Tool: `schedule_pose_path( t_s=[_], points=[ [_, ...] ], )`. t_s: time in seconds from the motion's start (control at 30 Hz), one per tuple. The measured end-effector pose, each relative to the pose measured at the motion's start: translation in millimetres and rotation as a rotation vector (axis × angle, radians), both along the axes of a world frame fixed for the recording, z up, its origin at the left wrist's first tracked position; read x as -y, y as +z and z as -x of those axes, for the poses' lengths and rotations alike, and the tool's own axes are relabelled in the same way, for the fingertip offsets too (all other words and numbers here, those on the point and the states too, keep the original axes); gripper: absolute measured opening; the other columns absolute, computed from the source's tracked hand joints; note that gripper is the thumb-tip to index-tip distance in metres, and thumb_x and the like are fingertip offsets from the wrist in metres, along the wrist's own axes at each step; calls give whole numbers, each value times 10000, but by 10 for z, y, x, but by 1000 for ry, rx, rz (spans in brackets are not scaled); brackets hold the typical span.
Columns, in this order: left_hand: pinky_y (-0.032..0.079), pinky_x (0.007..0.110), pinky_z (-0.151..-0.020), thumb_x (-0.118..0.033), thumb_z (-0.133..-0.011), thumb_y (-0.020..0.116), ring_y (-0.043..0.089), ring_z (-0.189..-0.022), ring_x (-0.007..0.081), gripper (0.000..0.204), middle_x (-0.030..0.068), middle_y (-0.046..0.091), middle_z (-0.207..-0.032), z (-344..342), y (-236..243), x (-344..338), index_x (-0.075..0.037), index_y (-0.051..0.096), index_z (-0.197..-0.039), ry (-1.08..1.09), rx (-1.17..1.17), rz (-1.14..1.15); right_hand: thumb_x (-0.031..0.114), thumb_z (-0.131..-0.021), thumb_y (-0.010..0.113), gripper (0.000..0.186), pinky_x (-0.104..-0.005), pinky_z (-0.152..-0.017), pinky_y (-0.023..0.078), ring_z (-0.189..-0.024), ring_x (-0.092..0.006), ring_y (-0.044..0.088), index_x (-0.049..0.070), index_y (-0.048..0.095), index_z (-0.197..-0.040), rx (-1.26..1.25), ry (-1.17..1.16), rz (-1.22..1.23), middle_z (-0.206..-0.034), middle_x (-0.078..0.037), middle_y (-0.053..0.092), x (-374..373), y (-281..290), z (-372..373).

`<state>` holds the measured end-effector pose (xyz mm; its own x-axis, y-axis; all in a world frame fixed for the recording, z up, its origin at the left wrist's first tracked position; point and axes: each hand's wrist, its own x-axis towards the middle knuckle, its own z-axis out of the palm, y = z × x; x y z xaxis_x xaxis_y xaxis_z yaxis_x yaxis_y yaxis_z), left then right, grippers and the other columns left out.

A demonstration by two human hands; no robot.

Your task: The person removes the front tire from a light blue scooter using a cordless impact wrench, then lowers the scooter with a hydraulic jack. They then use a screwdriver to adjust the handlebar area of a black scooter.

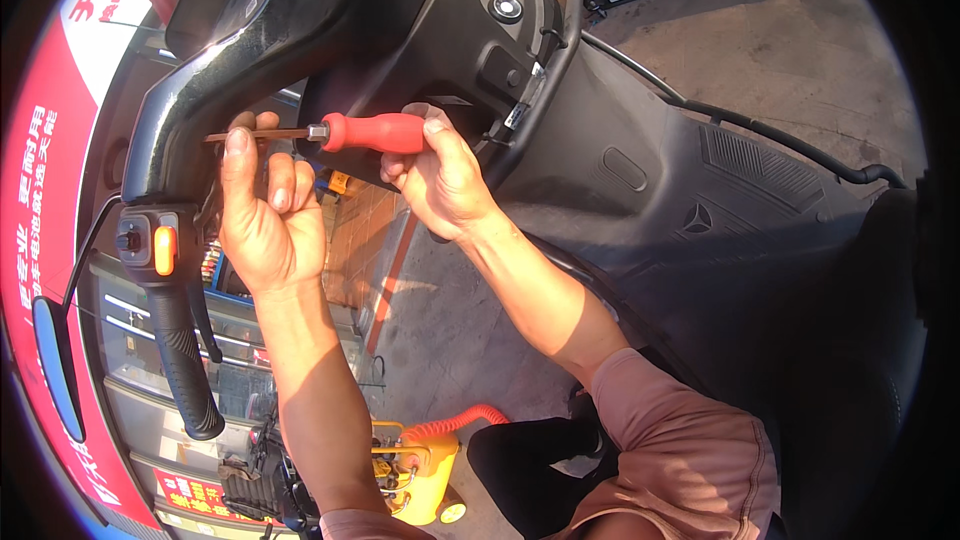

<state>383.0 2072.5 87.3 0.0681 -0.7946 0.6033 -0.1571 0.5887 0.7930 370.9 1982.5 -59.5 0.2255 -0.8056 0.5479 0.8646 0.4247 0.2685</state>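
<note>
A screwdriver [375, 133] with a red handle lies nearly level across the view, its thin shaft pointing left. My right hand [445, 175] is closed round the rear end of the red handle. Near the tip, my left hand [275, 215] pinches the shaft between thumb and fingers. The tip reaches the inner side of the glossy black handlebar cover [165, 125] of a scooter; whether it sits in a screw, I cannot tell. Below that cover are a switch block [148, 240] with an orange button and a black rubber grip [182, 365].
The scooter's dark front panel [480, 50] and grey footboard [640, 200] fill the right. A black tube rail [750, 125] borders the footboard. A mirror [58, 365] juts out at left. A yellow air compressor [435, 475] with a red coiled hose [455, 423] stands below.
</note>
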Motion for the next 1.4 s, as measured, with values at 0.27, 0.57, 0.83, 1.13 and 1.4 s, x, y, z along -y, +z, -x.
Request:
schedule_pose_path(
  t_s=[0.27, 0.57, 0.83, 1.13, 1.4],
  points=[
    [268, 189, -453, -190, -952, 535, 341, -485, 46, 263, 108, 626, -1025, 44, 7, -66, -6, 547, -1140, 53, 63, -33, 532, -966, 346, 511, -258, -448, 348, -442, -102, 398, 68, 553, -1013, -147, 26, 32, -563, -21, 483, -49, -62, 85],
    [284, 166, -477, -129, -931, 498, 366, -557, 69, 252, 168, 529, -924, 481, -453, -1198, 72, 571, -1065, 629, 1135, 174, 503, -967, 394, 508, -243, -453, 328, -473, -86, 370, 36, 590, -921, -305, 149, 17, -544, -9, 429, -201, -58, 28],
    [442, 267, -893, -232, -980, 465, 576, -990, 165, 404, 155, 545, -1250, 848, 843, -1426, 43, 505, -1272, 1262, 1897, 357, 119, -922, 474, 295, -302, -773, 449, -788, -150, 523, 11, 390, -1182, 34, -217, -47, -945, -100, 568, -216, -55, -275],
    [374, 339, -1001, -291, -976, 468, 546, -1105, 232, 468, 194, 573, -1206, 937, 1207, -1013, 75, 504, -1267, 1185, 1800, -159, 177, -938, 499, 223, -183, -510, 394, -561, -27, 443, 32, 445, -1099, -32, 44, -62, -761, -7, 502, -268, 8, -266],
    [442, 329, -944, -271, -930, 575, 586, -1047, 232, 464, 195, 586, -1169, 849, 1322, -1094, 70, 520, -1241, 1225, 1595, -103, 379, -918, 580, 365, -184, -530, 426, -602, -35, 493, 29, 539, -1010, -112, -258, -24, -741, -5, 546, -187, -13, -324]
  ],
)
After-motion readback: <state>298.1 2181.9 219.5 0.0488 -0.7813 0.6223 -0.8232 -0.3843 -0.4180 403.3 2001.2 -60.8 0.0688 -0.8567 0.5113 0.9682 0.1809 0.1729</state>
